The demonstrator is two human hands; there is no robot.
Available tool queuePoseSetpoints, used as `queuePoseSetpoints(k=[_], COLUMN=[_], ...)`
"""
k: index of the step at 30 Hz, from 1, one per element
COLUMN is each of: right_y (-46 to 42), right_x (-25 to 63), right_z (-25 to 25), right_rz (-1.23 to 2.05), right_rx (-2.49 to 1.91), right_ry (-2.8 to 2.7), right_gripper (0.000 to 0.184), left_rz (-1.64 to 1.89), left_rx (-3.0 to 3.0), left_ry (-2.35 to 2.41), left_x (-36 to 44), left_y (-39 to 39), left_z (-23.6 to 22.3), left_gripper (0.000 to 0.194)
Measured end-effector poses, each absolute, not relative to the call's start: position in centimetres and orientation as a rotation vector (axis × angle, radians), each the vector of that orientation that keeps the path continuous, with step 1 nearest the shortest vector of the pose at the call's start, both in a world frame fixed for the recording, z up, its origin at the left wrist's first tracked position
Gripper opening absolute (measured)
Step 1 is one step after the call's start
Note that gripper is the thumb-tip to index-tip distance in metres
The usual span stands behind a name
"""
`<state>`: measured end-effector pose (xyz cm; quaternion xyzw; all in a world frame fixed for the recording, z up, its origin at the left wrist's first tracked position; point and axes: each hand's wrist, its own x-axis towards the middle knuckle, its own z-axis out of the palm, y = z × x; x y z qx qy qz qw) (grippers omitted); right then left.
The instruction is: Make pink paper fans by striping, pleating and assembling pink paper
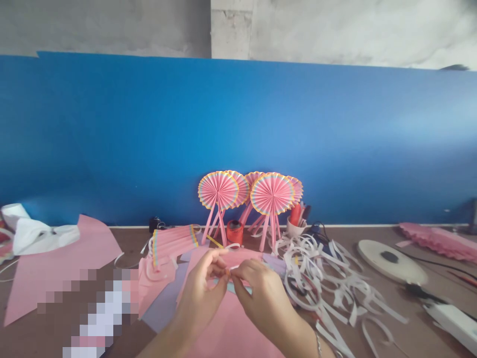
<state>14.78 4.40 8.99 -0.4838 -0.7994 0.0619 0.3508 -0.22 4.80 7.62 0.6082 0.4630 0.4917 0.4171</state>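
Observation:
My left hand and my right hand meet in front of me, their fingertips pinched close together. A narrow white strip shows at the fingertips, nearest my right hand's pinch. What my left fingertips grip is hidden. Pink paper with a light blue edge shows behind and below the fingers; I cannot tell whether it is held. A large pink sheet lies under both hands. Past them, several round pleated pink paper fans with yellow and blue rims stand on pink stick handles.
Pleated pink paper lies left of my hands, over a lilac sheet. Curled white strips heap up at the right, near a round white device with a cord. A red container stands before the blue partition.

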Motion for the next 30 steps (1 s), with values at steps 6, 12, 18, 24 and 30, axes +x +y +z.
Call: queuePoseSetpoints(k=[6,12,18,24,30], right_y=[4.07,3.95,4.16,4.55,4.73], right_x=[14.63,14.51,14.59,14.8,15.04], right_z=[9.01,8.98,9.03,8.74,8.72], right_rz=[0.058,0.105,0.094,0.149,0.213], right_rx=[-1.227,-1.223,-1.23,-1.253,-1.286], right_ry=[-2.101,-2.092,-2.108,-2.089,-2.088], right_gripper=[0.021,0.021,0.021,0.019,0.019], left_rz=[1.253,1.241,1.301,1.301,1.256], left_rx=[1.485,1.537,1.635,1.674,1.637], left_ry=[1.189,1.213,1.241,1.224,1.214], left_x=[-0.04,-0.11,0.05,-0.04,-0.12], left_y=[4.77,4.68,4.4,4.41,4.26], left_z=[7.71,7.66,7.68,7.55,7.7], left_gripper=[0.034,0.033,0.032,0.028,0.028])
